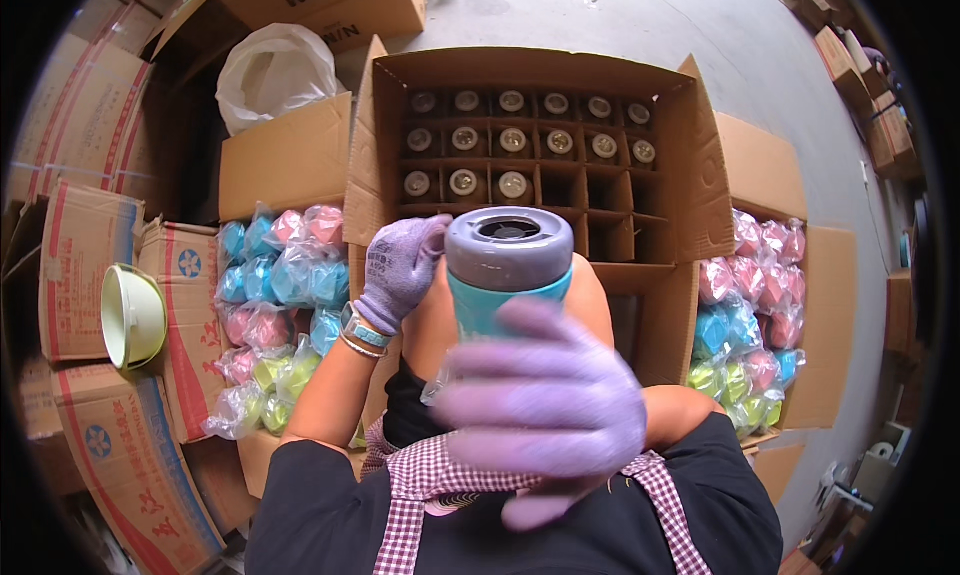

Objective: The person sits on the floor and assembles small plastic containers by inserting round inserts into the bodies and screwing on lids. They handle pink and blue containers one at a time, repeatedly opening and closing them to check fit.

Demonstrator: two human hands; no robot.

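Observation:
A teal vacuum flask (510, 275) with a thick grey collar stands upright between my knees, its dark round mouth facing up. My left hand (397, 265), in a light purple glove, is at the left side of the collar with its fingers curled in. Whether it grips the collar or something small is hidden. In front of the flask's lower body is my right hand (550, 405), also gloved, its fingers spread and smeared by motion. It covers much of the teal body. Beyond the flask, glass liners with round tops (512, 141) sit in a divided carton (545, 70).
Open cartons on both sides hold blue, pink and green plastic-wrapped pieces (290, 275) and similar wrapped pieces (750, 305). A pale green bucket (133, 317) stands at the left among stacked cartons (90, 275). A white plastic bag (275, 75) lies behind the left carton.

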